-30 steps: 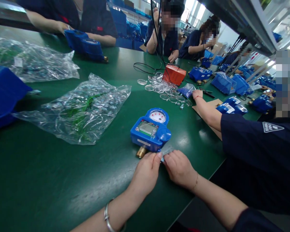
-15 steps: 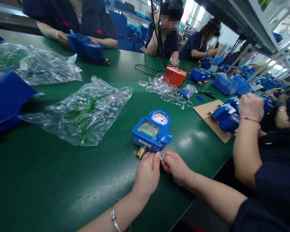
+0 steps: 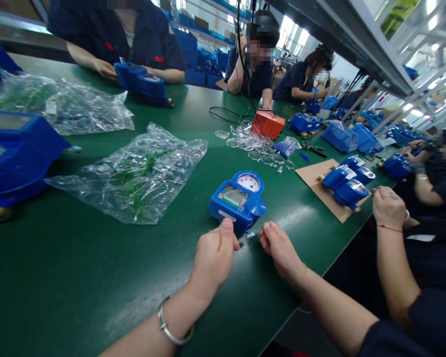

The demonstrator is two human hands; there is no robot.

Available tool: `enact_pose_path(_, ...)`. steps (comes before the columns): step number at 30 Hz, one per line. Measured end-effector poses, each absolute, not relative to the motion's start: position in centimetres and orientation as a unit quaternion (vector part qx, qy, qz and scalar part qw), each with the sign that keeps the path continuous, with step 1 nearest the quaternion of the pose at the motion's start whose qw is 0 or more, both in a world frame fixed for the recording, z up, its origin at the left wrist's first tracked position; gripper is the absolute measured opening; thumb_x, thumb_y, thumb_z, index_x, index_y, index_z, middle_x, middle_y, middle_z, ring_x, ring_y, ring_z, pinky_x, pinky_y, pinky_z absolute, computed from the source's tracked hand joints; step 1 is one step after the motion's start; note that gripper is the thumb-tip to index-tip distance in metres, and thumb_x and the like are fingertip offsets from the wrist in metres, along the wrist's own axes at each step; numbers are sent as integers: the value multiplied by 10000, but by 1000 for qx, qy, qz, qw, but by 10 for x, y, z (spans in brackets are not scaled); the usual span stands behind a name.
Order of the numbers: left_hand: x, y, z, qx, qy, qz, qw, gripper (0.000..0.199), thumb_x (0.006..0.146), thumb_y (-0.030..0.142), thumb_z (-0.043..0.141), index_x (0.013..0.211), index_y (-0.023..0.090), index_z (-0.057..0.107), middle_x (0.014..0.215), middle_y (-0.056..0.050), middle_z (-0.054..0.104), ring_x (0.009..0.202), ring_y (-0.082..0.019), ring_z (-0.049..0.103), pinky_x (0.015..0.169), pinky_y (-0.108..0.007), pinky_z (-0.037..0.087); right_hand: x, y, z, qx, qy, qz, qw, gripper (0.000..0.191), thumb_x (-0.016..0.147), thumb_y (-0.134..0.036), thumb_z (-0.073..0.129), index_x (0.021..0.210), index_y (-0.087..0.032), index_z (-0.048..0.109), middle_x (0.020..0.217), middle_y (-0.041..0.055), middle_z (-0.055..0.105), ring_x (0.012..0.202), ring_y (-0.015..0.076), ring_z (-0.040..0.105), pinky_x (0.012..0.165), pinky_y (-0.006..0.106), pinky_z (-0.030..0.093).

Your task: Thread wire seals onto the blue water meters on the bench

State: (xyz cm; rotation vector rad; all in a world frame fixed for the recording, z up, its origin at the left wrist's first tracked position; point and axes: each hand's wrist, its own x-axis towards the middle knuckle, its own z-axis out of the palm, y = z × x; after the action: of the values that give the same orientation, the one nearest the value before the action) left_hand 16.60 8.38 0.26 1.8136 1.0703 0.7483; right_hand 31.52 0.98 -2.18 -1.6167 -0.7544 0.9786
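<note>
A blue meter (image 3: 236,201) with a grey display and a round white dial lies on the green table (image 3: 134,263). My left hand (image 3: 214,253) is at its near edge, fingers pinched together; what is between them is too small to make out. A small pale tag (image 3: 250,236) hangs or lies at the meter's lower edge, between my two hands. Just right of that tag is my right hand (image 3: 280,246), thumb and fingertips pressed together, and its hold is likewise unclear. The meter's brass fitting is hidden behind my left hand.
Clear bags of green-wired parts (image 3: 144,173) lie left, beside a large blue meter (image 3: 18,153). Clear discs (image 3: 241,139) and an orange box (image 3: 268,124) are farther back. Blue meters (image 3: 345,183) rest on cardboard (image 3: 310,176) near a co-worker's hand (image 3: 388,206). Others sit around the table.
My hands have moved apart, the left one up and leftward, the right one slightly rightward, and the small tag shows between them. The co-worker's hand at right is lower, away from the blue meters.
</note>
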Motion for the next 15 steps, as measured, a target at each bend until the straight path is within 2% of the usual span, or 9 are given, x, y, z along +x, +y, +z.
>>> enact_pose_path(3, 158, 103, 4, 690, 449, 443, 355, 419, 932, 374, 269, 722, 178, 574, 746, -27, 573, 728, -160, 558, 698, -274, 442, 313, -1, -22, -686, -329, 333, 557, 284, 885, -458, 401, 879, -186, 486, 736, -3, 522, 596, 102, 449, 562, 223, 391)
enact_pose_path(5, 158, 115, -1, 688, 445, 475, 320, 328, 921, 370, 312, 935, 167, 569, 977, -65, 558, 972, -193, 525, 890, -323, 410, 307, -3, -20, -682, -347, 280, 579, 306, 892, -449, 408, 1054, -195, 466, 990, 61, 554, 812, 144, 532, 717, 278, 456)
enact_pose_path(6, 158, 120, -4, 697, 435, 475, 316, 327, 917, 373, 324, 1038, 165, 545, 1079, -80, 535, 1068, -203, 485, 960, -347, 372, 303, -2, -19, -675, -362, 258, 589, 355, 896, -445, 408, 1156, -203, 425, 1132, 89, 518, 954, 170, 528, 804, 313, 459)
enact_pose_path(8, 161, 125, -9, 713, 403, 455, 348, 377, 923, 379, 307, 1194, 172, 467, 1211, -89, 499, 1157, -203, 444, 1016, -364, 335, 296, 4, -16, -653, -404, 238, 596, 465, 909, -439, 393, 1309, -216, 312, 1332, 107, 393, 1180, 203, 428, 954, 373, 403)
enact_pose_path(9, 162, 124, -11, 715, 390, 444, 372, 396, 931, 383, 279, 1232, 178, 436, 1235, -87, 498, 1164, -199, 449, 1019, -367, 337, 293, 10, -14, -642, -424, 237, 593, 495, 916, -438, 383, 1346, -220, 273, 1374, 100, 353, 1236, 206, 378, 1008, 386, 357)
enact_pose_path(11, 162, 118, -13, 702, 395, 433, 404, 408, 936, 398, 248, 1230, 182, 434, 1205, -88, 527, 1134, -206, 481, 997, -379, 362, 293, 23, -11, -625, -452, 242, 589, 498, 924, -443, 366, 1359, -217, 279, 1373, 87, 372, 1255, 203, 362, 1053, 386, 302)
enact_pose_path(13, 162, 108, -15, 682, 428, 440, 397, 395, 920, 429, 287, 1168, 178, 464, 1112, -92, 555, 1046, -224, 529, 932, -387, 413, 301, 38, -7, -608, -467, 253, 590, 458, 930, -460, 338, 1314, -211, 360, 1299, 80, 460, 1199, 199, 425, 1038, 370, 320)
enact_pose_path(15, 161, 98, -15, 679, 457, 444, 366, 390, 872, 467, 401, 1118, 172, 469, 987, -81, 560, 875, -222, 574, 792, -366, 480, 316, 51, -3, -585, -493, 274, 583, 461, 933, -493, 290, 1265, -201, 419, 1206, 77, 531, 1118, 194, 491, 990, 354, 369)
